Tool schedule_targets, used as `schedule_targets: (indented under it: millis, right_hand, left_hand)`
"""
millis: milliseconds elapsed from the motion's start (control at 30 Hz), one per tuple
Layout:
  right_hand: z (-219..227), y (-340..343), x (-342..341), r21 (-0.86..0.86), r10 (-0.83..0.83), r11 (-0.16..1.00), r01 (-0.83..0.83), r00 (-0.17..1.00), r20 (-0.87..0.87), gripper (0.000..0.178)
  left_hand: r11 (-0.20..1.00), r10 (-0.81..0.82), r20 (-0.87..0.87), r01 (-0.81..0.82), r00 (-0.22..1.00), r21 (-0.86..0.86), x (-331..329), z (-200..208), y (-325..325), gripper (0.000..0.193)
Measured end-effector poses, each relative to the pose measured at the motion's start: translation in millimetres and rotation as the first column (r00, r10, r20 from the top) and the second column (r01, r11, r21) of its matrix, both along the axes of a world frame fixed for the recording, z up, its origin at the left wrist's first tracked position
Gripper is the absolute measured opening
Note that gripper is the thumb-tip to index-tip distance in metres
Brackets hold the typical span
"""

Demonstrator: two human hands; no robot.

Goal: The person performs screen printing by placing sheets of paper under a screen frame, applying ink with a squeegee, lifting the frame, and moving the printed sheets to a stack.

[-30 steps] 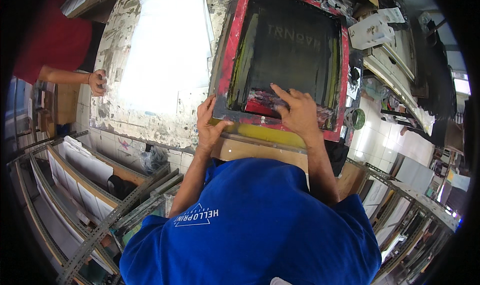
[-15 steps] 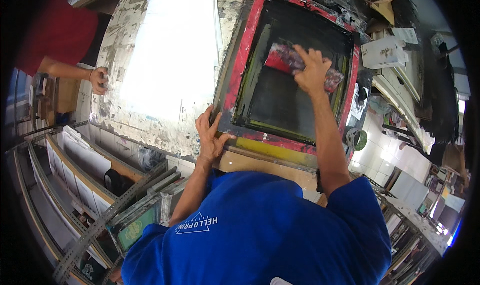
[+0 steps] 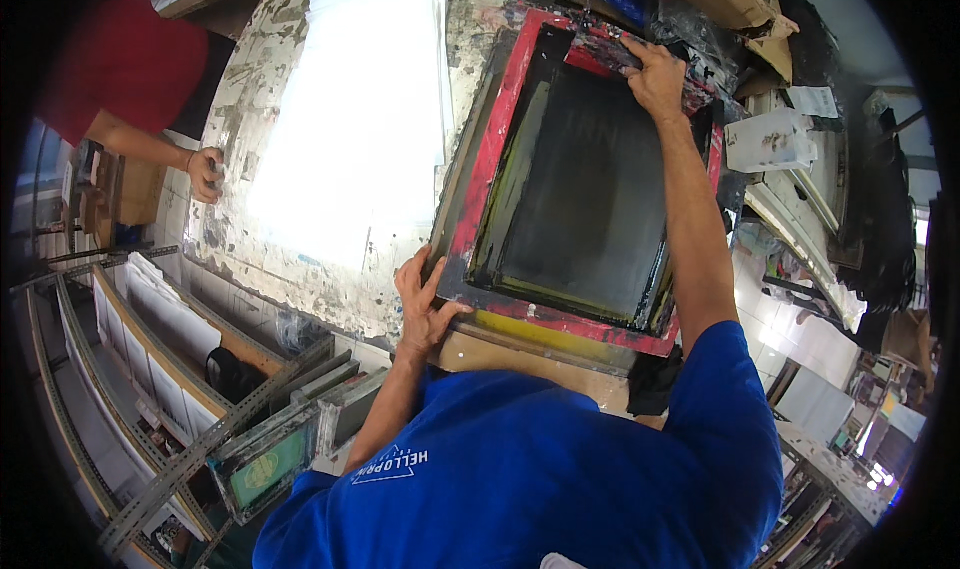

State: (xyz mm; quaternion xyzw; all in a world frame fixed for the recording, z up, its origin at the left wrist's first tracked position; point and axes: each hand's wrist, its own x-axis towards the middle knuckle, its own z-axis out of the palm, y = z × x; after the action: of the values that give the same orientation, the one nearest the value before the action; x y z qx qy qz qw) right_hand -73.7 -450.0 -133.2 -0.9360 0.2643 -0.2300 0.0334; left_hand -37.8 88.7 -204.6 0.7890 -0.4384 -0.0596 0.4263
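A screen printing frame [image 3: 487, 149] with red, ink-smeared sides and a dark mesh [image 3: 590, 179] lies on the work table, slightly tilted up at its near edge. My right hand [image 3: 660, 77] is closed round a squeegee [image 3: 592, 59], red and caked with dark ink, at the far end of the mesh. Part of the squeegee is hidden under my hand. My left hand [image 3: 425, 299] grips the frame's near left corner, thumb on the near side and fingers along the left side.
Left of the frame, a stack of white sheets [image 3: 350, 119] lies on the ink-stained table [image 3: 235, 214]. A co-worker's hand [image 3: 205, 175] rests at its left edge. A white plastic container [image 3: 768, 141] stands at the right. Metal racks [image 3: 165, 339] with boards are at the lower left.
My right hand has moved the squeegee away from me, from mid-mesh to the far end of the frame. My left hand keeps its place at the corner.
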Motion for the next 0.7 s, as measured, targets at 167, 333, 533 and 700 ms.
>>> schedule_targets:
  millis: [167, 333, 533, 700]
  right_hand:
    - [-1.3, -11.7, 1.9, 0.091, 0.096, 0.990, -0.110, 0.984, 0.149, 0.057]
    - [35.0, 12.2, -25.5, 0.427, -0.131, 0.902, 0.067, 0.984, 0.122, 0.061]
    - [67.6, 122.0, -92.0, 0.816, -0.252, 0.578, -0.012, 0.949, 0.192, 0.069]
    - [148.0, 258.8, -135.3, 0.559, -0.051, 0.829, 0.027, 0.998, 0.028, 0.068]
  left_hand:
    - [1.000, -0.003, 0.018, 0.002, 1.000, 0.017, 0.6, -3.3, 3.1, 0.089]
    - [0.999, 0.043, -0.102, -0.041, 0.994, 0.025, -5.3, -9.9, 6.2, 0.090]
    - [0.974, 0.060, -0.258, -0.114, 0.964, -0.198, -14.1, 0.9, 0.5, 0.090]
    - [0.911, 0.060, -0.159, -0.119, 0.986, -0.396, -5.8, 56.5, -26.4, 0.082]
